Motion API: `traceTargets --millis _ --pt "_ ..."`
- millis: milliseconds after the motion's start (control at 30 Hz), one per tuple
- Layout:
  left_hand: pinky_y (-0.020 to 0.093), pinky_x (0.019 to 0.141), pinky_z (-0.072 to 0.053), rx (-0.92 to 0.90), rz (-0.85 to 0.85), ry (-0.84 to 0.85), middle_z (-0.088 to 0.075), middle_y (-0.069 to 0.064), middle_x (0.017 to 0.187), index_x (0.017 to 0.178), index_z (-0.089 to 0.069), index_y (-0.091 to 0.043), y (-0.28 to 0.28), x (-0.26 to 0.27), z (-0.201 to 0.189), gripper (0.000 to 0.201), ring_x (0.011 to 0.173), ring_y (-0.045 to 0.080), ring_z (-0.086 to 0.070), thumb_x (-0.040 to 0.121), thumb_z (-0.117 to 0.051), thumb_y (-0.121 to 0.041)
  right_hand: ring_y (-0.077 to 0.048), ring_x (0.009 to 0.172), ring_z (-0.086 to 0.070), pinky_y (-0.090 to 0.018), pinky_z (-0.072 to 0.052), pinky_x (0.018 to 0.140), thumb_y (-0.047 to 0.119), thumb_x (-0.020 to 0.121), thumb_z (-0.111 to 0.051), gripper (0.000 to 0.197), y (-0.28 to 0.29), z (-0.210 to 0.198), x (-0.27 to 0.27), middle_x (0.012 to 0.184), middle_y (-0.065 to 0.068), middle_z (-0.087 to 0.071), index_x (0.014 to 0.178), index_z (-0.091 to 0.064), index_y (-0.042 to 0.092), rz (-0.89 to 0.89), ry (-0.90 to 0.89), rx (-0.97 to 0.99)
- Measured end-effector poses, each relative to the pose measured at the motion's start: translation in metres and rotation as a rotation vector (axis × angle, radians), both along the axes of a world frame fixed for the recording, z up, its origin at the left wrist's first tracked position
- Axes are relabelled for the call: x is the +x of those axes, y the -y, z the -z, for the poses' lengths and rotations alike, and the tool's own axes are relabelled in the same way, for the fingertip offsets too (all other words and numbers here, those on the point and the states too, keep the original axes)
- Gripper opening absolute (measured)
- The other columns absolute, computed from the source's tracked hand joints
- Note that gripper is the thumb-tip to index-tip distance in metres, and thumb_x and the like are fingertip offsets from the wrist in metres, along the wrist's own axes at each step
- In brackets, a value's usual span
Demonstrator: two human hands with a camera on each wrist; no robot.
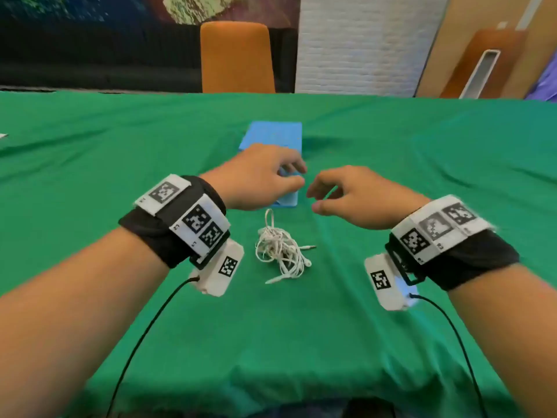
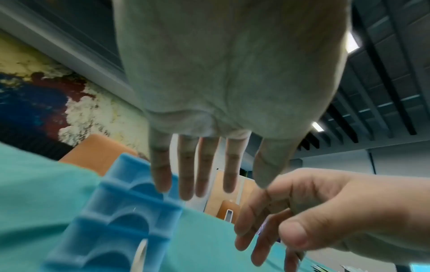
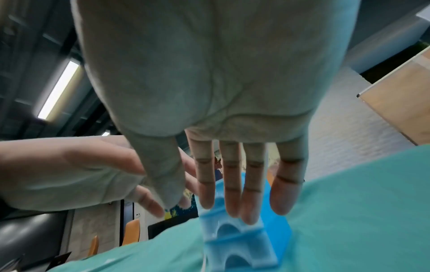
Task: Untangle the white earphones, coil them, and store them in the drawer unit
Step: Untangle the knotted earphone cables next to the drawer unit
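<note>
The white earphones [image 1: 281,252] lie in a tangled heap on the green cloth, between my two wrists and untouched. Just beyond them stands the blue drawer unit [image 1: 272,137], its drawers pushed in. My left hand [image 1: 265,179] hovers over the unit's front end with nothing in it. In the left wrist view its fingers [image 2: 186,176] are straight above the drawer unit [image 2: 121,211]. My right hand [image 1: 340,194] floats empty just right of the unit, fingers loosely bent. In the right wrist view its fingers [image 3: 232,187] point down at the drawer unit [image 3: 237,239].
A green cloth covers the table [image 1: 422,176], wide on both sides of the unit. An orange chair [image 1: 237,57] stands behind the far edge. A white scrap [image 1: 2,136] lies at the far left edge. Black cables [image 1: 144,333] trail from both wrist cameras toward me.
</note>
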State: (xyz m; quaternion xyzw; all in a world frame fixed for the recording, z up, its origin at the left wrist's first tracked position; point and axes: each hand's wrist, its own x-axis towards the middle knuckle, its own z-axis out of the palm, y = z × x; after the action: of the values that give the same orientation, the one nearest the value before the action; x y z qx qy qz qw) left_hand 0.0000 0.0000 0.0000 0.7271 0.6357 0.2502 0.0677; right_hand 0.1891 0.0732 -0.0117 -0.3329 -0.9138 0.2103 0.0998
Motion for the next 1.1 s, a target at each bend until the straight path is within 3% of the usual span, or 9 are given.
traceTargets --millis 167,267,367,467,600,767,867,933,1100 --pt "0.031 0.109 -0.037 -0.485 -0.043 -0.143 -0.043 0.002 0.152 0.151 -0.037 -0.025 0.023 0.005 0.067 0.067 0.133 0.021 -0.047 0.093 -0.065 -0.042 -0.016 0.107 -0.061 -0.032 -0.047 0.098 0.037 0.085 -0.074 0.047 0.029 0.056 0.003 0.127 -0.002 -0.061 0.129 -0.059 0.028 -0.008 0.167 -0.111" --pt "0.037 0.114 -0.035 -0.547 -0.085 -0.206 -0.035 0.009 0.148 0.155 -0.027 -0.025 0.03 0.003 0.093 0.081 0.135 0.028 -0.044 0.088 -0.072 -0.032 -0.017 0.102 -0.057 -0.027 -0.043 0.09 0.032 0.084 -0.076 0.057 0.036 0.075 0.002 0.13 -0.004 -0.058 0.135 -0.051 0.028 0.008 0.181 -0.135" --pt "0.039 0.111 -0.038 -0.492 -0.129 -0.172 -0.036 0.01 0.143 0.155 -0.026 -0.027 0.028 0.003 0.107 0.087 0.128 0.03 -0.048 0.084 -0.075 -0.037 -0.017 0.095 -0.058 -0.027 -0.044 0.084 0.027 0.083 -0.077 0.052 0.035 0.085 -0.003 0.12 -0.003 -0.063 0.129 -0.053 0.025 0.046 0.145 -0.155" --pt "0.043 0.102 -0.046 -0.438 -0.16 -0.207 -0.048 0.01 0.128 0.146 -0.039 -0.025 0.017 0.001 0.114 0.075 0.116 0.032 -0.056 0.083 -0.074 -0.043 -0.019 0.093 -0.059 -0.028 -0.042 0.077 0.027 0.081 -0.079 0.047 0.026 0.09 -0.013 0.111 -0.004 -0.067 0.121 -0.056 0.02 0.062 0.139 -0.139" --pt "0.039 0.087 -0.051 -0.416 -0.13 -0.153 -0.066 0.002 0.105 0.116 -0.06 -0.019 0.003 -0.005 0.105 0.043 0.098 0.024 -0.062 0.083 -0.075 -0.041 -0.022 0.09 -0.062 -0.034 -0.05 0.078 0.028 0.076 -0.083 0.05 0.009 0.09 -0.026 0.102 -0.004 -0.067 0.117 -0.055 0.02 0.053 0.158 -0.174" --pt "0.04 0.076 -0.05 -0.357 -0.067 0.331 -0.07 0.003 0.093 0.106 -0.066 -0.016 -0.018 -0.032 0.097 0.036 0.08 0.015 -0.059 0.075 -0.08 -0.029 -0.015 0.064 -0.061 -0.035 -0.049 0.064 0.015 0.076 -0.084 0.04 -0.026 0.079 -0.035 0.077 -0.001 -0.071 0.107 -0.059 0.02 0.013 -0.087 -0.352" --pt "0.03 0.077 -0.05 -0.403 0.018 0.818 -0.069 0.002 0.108 0.122 -0.064 -0.014 -0.026 -0.044 0.099 0.048 0.092 0.011 -0.06 0.075 -0.069 -0.024 -0.018 0.062 -0.055 -0.034 -0.043 0.062 0.005 0.074 -0.084 0.042 -0.043 0.081 -0.036 0.076 -0.004 -0.067 0.106 -0.061 0.019 0.007 -0.293 -0.451" --pt "0.033 0.083 -0.053 -0.416 0.048 1.115 -0.068 0.006 0.12 0.131 -0.062 -0.011 -0.032 -0.049 0.104 0.05 0.101 0.017 -0.062 0.083 -0.061 -0.024 -0.021 0.066 -0.054 -0.036 -0.044 0.068 -0.002 0.075 -0.081 0.045 -0.051 0.085 -0.039 0.08 -0.007 -0.065 0.11 -0.06 0.015 0.001 -0.389 -0.517" --pt "0.035 0.089 -0.055 -0.339 0.061 1.262 -0.067 0.016 0.125 0.134 -0.06 -0.005 -0.05 -0.054 0.125 0.041 0.102 0.024 -0.062 0.094 -0.058 -0.014 -0.022 0.07 -0.059 -0.034 -0.051 0.074 -0.012 0.073 -0.078 0.051 -0.065 0.098 -0.045 0.084 -0.013 -0.063 0.114 -0.058 0.008 -0.02 -0.544 -0.648"
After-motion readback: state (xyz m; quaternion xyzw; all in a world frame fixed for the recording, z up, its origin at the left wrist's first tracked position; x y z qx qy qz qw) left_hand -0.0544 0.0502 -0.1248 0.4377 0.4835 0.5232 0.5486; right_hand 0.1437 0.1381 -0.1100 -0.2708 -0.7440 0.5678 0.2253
